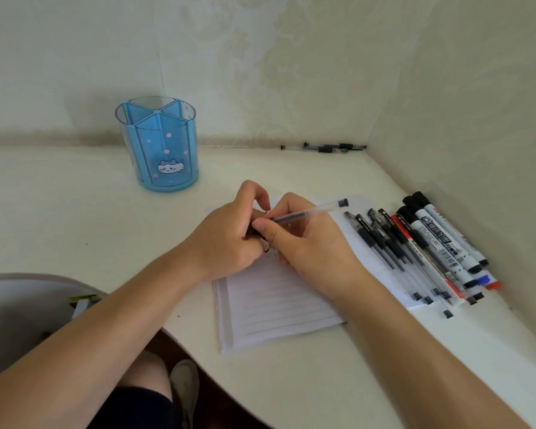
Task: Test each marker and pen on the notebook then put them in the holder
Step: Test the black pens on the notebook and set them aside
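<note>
— What fills the most room?

— The pale surface (59, 218), running from the left edge to the corner of the walls at the right; on it, lower centre, the lined notebook (279, 308) lies open, its far end under both hands.

— And the hands?

— They meet just above the middle of the frame; the right hand (310, 243) has its fingers curled round a clear pen (310, 210), thumb laid across the barrel, the black end cap pointing to the upper right; the left hand (226, 236) is curled in close against the pen's dark front end, but whether it grips the pen or something else I cannot tell, since its fingers hide that spot.

— Where is the holder?

— The blue holder (160, 144) stands upright at upper left, well apart from the hands, near the back wall; its rim is split into compartments, and a small cartoon face shows on the front.

— The rest of the pens?

— A pile of pens and markers (415, 243) lies at the right, partly on the notebook's right page, partly on the surface beside the side wall; the white markers with black caps lie on its outer side; a few loose pens (328, 147) lie against the back wall, upper right of centre.
</note>
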